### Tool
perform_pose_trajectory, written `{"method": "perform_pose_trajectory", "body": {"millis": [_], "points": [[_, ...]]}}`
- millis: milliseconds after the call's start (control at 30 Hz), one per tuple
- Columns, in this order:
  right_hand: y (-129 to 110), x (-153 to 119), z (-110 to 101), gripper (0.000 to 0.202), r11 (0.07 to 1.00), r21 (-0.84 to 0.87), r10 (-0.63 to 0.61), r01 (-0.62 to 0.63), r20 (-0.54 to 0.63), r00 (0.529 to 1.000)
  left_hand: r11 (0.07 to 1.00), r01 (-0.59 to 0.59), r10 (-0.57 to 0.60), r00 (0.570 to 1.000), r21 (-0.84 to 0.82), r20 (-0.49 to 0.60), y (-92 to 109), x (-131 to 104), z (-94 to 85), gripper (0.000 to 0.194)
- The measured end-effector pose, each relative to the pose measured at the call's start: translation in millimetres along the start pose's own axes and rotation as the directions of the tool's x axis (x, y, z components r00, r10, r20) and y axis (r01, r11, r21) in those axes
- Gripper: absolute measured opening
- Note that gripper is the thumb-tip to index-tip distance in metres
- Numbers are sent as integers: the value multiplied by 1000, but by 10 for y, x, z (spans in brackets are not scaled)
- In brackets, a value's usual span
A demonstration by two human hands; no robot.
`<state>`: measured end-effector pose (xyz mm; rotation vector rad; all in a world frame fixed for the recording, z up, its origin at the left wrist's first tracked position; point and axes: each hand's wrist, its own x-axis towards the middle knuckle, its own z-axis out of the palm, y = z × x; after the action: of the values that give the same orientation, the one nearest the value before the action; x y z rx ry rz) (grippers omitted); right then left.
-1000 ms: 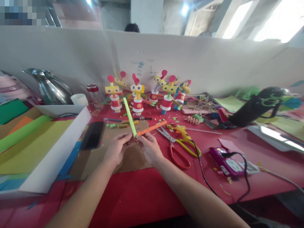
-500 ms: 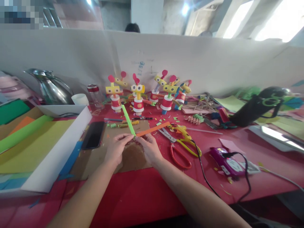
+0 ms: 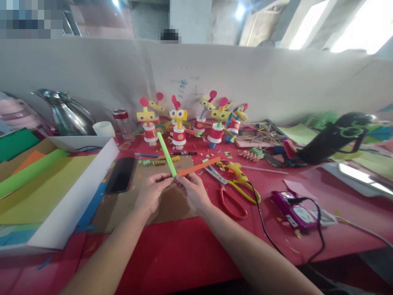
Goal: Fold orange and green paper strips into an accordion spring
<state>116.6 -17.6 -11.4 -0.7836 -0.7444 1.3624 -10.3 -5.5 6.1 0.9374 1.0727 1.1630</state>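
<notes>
A green paper strip and an orange paper strip meet at my fingertips, forming a V over the brown cardboard. My left hand pinches the joined end from the left, by the base of the green strip. From the other side my right hand pinches the same corner, the orange strip running out behind its fingers to the right. How the strips overlap is hidden by the fingertips. Folded paper springs lie on the cardboard behind my hands.
Scissors and a yellow glue gun with a black cord lie right. Several paper-cup figures stand at the back. Left are a phone and a white box of coloured paper. A purple power strip sits right.
The green strip's free end has dipped slightly, and the joined corner has shifted a little to the right. Both hands keep their pinch.
</notes>
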Motion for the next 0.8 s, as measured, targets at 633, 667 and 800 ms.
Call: {"method": "perform_pose_trajectory", "body": {"millis": [633, 667, 800], "points": [[27, 12, -3, 15, 997, -51, -55, 52, -55, 997, 967, -45, 39, 999, -251, -32, -24, 47, -5, 42], [29, 18, -14, 15, 998, -44, -48, 45, -69, 996, 955, -25, 6, 998, -296, -65, -14, 51, -16, 43], [14, 11, -14, 15, 999, -33, 30, -32, -60, 998, 981, 110, -110, 994, -163, 8, -25, 49, -30, 37]]}}
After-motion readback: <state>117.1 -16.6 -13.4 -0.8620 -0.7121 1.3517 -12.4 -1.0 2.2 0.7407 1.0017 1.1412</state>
